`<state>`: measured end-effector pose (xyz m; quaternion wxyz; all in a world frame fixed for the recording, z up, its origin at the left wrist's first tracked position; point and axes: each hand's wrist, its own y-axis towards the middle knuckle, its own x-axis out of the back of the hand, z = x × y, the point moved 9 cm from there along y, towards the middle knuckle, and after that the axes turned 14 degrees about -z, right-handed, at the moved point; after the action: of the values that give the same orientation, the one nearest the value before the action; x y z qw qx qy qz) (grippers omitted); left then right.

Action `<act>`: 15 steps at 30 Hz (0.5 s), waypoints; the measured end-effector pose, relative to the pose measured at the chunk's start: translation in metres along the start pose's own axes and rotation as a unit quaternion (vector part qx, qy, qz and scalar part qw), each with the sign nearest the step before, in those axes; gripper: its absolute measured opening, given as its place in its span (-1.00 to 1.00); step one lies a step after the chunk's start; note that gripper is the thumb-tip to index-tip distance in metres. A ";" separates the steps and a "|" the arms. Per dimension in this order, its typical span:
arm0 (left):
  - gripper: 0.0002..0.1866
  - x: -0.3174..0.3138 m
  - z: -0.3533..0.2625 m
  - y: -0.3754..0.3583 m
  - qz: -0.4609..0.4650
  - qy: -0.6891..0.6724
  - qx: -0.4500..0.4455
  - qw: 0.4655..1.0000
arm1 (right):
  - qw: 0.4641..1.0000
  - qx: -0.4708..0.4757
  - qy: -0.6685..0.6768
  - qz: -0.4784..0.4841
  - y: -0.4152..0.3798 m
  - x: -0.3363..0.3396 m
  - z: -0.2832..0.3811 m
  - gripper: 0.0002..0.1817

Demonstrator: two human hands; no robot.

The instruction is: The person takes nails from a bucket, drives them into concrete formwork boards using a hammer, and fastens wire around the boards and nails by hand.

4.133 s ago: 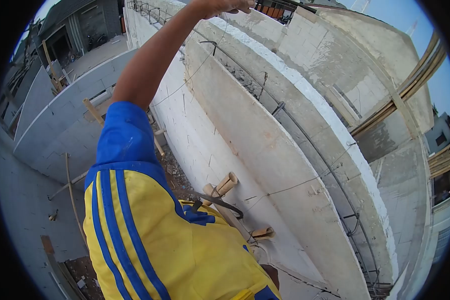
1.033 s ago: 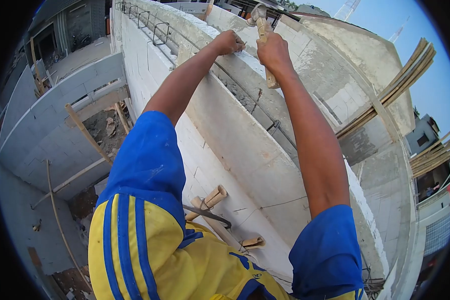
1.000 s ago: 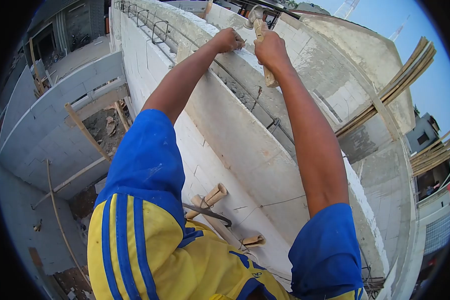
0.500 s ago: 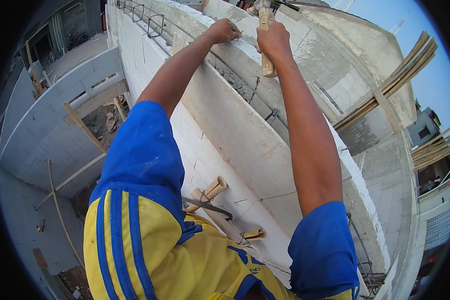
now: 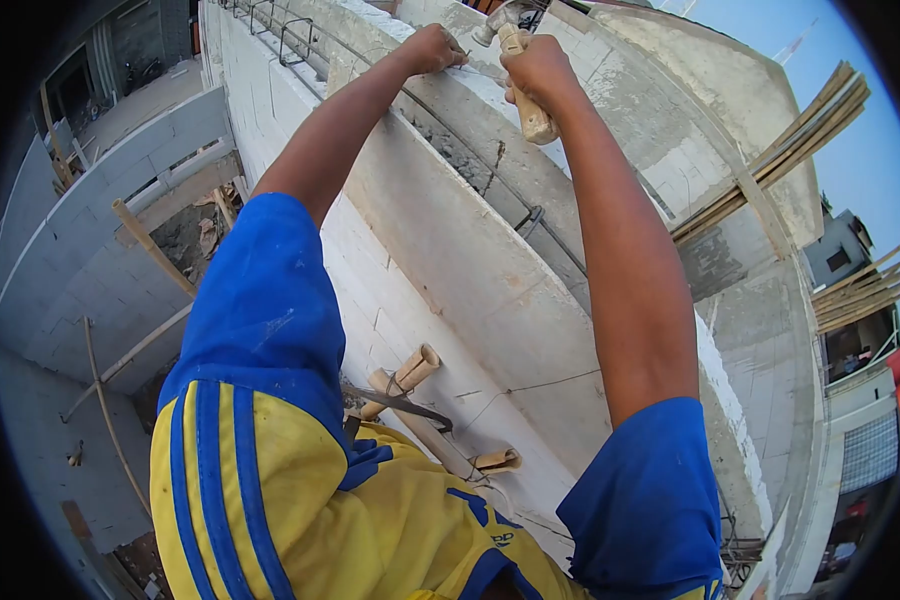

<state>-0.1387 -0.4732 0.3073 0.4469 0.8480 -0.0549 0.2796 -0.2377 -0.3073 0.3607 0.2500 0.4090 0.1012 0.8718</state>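
Observation:
At the top of the wall, my left hand (image 5: 434, 50) is closed in a pinch on a small nail (image 5: 465, 56) at the edge of the concrete board. My right hand (image 5: 540, 72) is wrapped round the pale wooden handle of a hammer (image 5: 536, 122), whose metal head shows just above the fingers. The hammer head is apart from the nail, a little to its right. Between two boards below the hands runs a channel with steel rebar (image 5: 535, 215). The near board (image 5: 470, 260) slopes down toward the lower right.
Bamboo poles (image 5: 415, 368) tied with wire jut from the wall below my arms. More bamboo (image 5: 770, 165) sticks out at the right. A lower block wall (image 5: 100, 210) and thin poles (image 5: 140, 350) stand at the left. Rebar ends (image 5: 740, 550) show at bottom right.
The hammer has tilted, its head now further left and its handle end slightly higher. Both hands appear a little further up and left, as the whole view has shifted slightly.

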 end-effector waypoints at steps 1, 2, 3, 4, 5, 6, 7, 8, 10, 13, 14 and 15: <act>-0.70 0.000 0.001 0.001 -0.002 0.000 0.002 1.000 | 1.000 0.002 -0.002 0.002 0.000 -0.007 -0.005 -0.38; -0.69 -0.001 0.002 0.001 0.005 0.009 0.009 1.000 | 0.983 0.119 0.010 -0.138 0.001 0.008 0.009 -0.49; -0.69 -0.001 0.003 -0.001 0.015 0.019 0.015 1.000 | 0.963 0.174 0.021 -0.204 0.000 0.014 0.012 -0.54; -0.69 0.001 0.003 -0.005 0.018 0.019 0.019 0.999 | 0.935 0.227 0.024 -0.270 -0.004 0.019 0.014 -0.59; -0.69 0.000 0.004 -0.006 0.024 0.021 0.020 0.999 | 0.971 0.157 0.016 -0.178 0.005 0.005 0.000 -0.56; -0.68 -0.001 -0.001 -0.002 0.025 0.022 0.015 0.999 | 0.992 0.090 0.008 -0.089 0.011 -0.004 -0.013 -0.52; -0.68 -0.003 -0.007 -0.003 0.023 0.020 0.010 0.999 | 1.000 0.023 -0.001 0.001 0.012 -0.014 -0.025 -0.48; -0.69 -0.004 -0.003 0.000 0.007 0.005 0.006 1.000 | 0.996 0.025 -0.086 -0.007 -0.006 0.005 -0.002 -0.51; -0.69 -0.001 0.008 0.001 0.002 -0.040 0.041 0.998 | 0.991 0.087 -0.045 -0.094 -0.009 0.018 0.015 -0.58; -0.70 0.004 -0.001 -0.006 0.026 -0.007 0.067 0.997 | 0.948 0.204 0.020 -0.243 0.000 0.023 0.013 -0.66; -0.71 0.002 0.003 -0.005 0.015 -0.039 0.061 0.997 | 0.967 0.185 -0.031 -0.170 0.001 0.006 0.008 -0.64; -0.71 0.000 0.004 -0.006 0.018 -0.039 0.059 0.997 | 0.977 0.169 -0.084 -0.098 -0.005 -0.003 0.013 -0.63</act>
<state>-0.1355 -0.4728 0.3014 0.3886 0.8821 -0.0706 0.2568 -0.2250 -0.3050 0.3652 0.2693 0.5053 0.2655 0.7757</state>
